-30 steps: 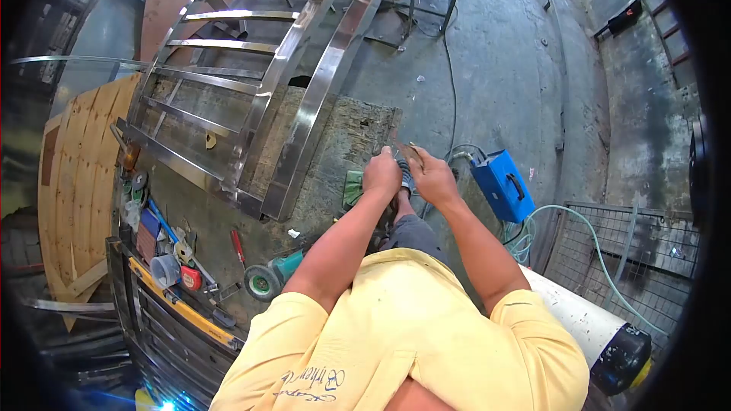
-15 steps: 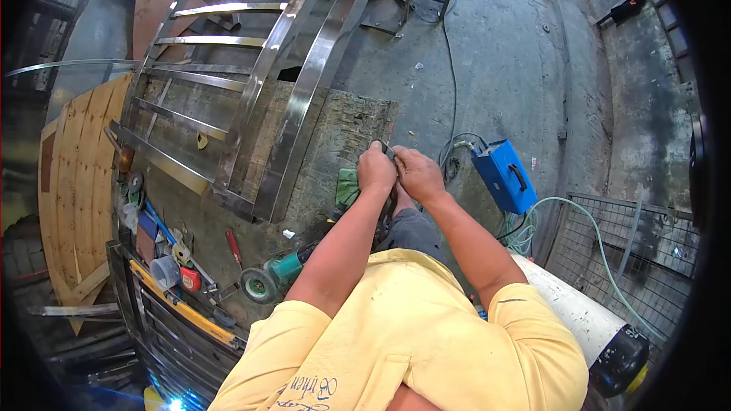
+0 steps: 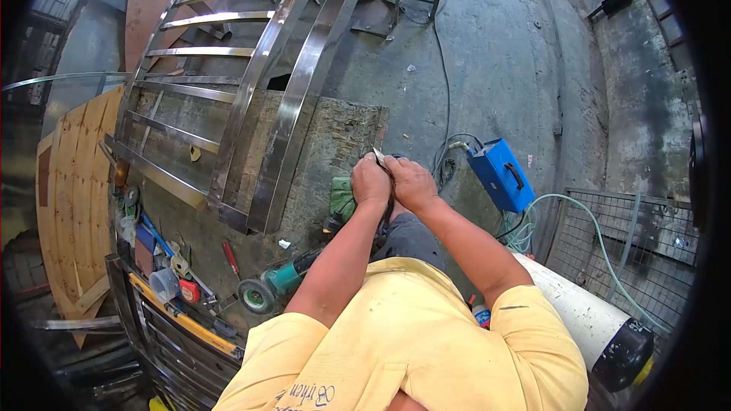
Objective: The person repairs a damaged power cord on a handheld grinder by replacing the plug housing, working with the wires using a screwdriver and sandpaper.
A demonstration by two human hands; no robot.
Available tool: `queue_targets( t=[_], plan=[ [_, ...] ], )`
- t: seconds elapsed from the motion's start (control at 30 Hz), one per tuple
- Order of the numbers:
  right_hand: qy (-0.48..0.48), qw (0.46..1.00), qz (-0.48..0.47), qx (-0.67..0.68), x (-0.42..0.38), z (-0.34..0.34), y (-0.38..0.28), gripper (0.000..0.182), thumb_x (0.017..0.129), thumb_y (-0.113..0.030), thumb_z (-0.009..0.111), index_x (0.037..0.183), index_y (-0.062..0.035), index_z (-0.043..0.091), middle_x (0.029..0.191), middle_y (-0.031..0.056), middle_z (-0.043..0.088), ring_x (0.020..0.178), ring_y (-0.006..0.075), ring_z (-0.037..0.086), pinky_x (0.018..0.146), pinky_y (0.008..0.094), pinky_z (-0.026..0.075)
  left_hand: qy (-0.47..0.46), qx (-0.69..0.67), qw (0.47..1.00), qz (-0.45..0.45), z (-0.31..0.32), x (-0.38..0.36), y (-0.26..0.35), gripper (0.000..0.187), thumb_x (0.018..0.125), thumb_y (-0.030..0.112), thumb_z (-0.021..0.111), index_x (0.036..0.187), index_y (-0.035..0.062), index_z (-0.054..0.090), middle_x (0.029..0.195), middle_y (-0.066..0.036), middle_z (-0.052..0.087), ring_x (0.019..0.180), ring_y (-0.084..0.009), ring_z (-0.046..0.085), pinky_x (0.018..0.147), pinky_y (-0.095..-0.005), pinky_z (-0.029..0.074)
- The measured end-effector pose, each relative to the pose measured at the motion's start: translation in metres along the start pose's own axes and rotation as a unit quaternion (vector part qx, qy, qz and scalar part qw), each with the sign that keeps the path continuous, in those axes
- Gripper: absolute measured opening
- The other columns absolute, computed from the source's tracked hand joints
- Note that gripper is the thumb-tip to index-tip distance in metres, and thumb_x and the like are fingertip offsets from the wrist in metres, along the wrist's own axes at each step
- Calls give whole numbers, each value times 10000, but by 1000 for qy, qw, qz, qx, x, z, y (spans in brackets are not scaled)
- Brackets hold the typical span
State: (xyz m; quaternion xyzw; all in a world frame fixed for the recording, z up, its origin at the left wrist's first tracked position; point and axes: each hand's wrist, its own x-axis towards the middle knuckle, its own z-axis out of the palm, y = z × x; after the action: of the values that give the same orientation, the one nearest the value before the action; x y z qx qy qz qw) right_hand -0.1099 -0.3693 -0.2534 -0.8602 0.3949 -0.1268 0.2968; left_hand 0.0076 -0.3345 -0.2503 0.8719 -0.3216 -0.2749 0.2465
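My left hand and my right hand are side by side in front of my knees, fingers curled closed. Between them they grip a thin strip with a pale, pointed tip that sticks out past my left fingers. A dark edge runs down between the palms; the rest is covered, so its kind cannot be made out. Just left of my left hand lies a green cloth-like item. A green angle grinder with a flap wheel rests on the floor by my left forearm.
A stainless steel barred frame lies across a worn board ahead on the left. To the right stand a blue machine with cables and a white gas cylinder. Hand tools, including a red tape measure, lie on the left.
My hands have shifted slightly left and down, and the strip's pale tip now shows above my fingers. The view has moved a little. A bright blue light at the lower left is gone.
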Motion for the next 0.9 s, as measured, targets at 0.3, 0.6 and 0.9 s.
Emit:
queue_targets(
  t=[0.3,0.6,0.9],
  plan=[
    [-40,996,-6,-74,9,6,-9,203,921,-157,515,1111,-94,549,932,140,645,859,363,669,744,477,547,-43,-57,997,-19,-9,3,-3,291,921,264,568,925,-6,677,1001,-274,691,994,-474,645,860,-524,501],
    [-16,993,-7,-117,19,17,-16,221,908,-168,545,1101,-61,539,929,133,644,817,332,677,694,456,570,-111,-106,988,-31,-13,21,-17,297,927,230,563,993,-17,714,979,-283,698,966,-451,666,854,-501,502],
    [-5,996,-9,-87,28,22,-18,241,892,-163,589,1112,-66,567,964,146,657,849,370,667,730,462,558,-180,-204,960,-74,1,40,-43,224,837,103,591,961,-22,728,956,-255,718,930,-375,696,828,-431,516]
  ],
)
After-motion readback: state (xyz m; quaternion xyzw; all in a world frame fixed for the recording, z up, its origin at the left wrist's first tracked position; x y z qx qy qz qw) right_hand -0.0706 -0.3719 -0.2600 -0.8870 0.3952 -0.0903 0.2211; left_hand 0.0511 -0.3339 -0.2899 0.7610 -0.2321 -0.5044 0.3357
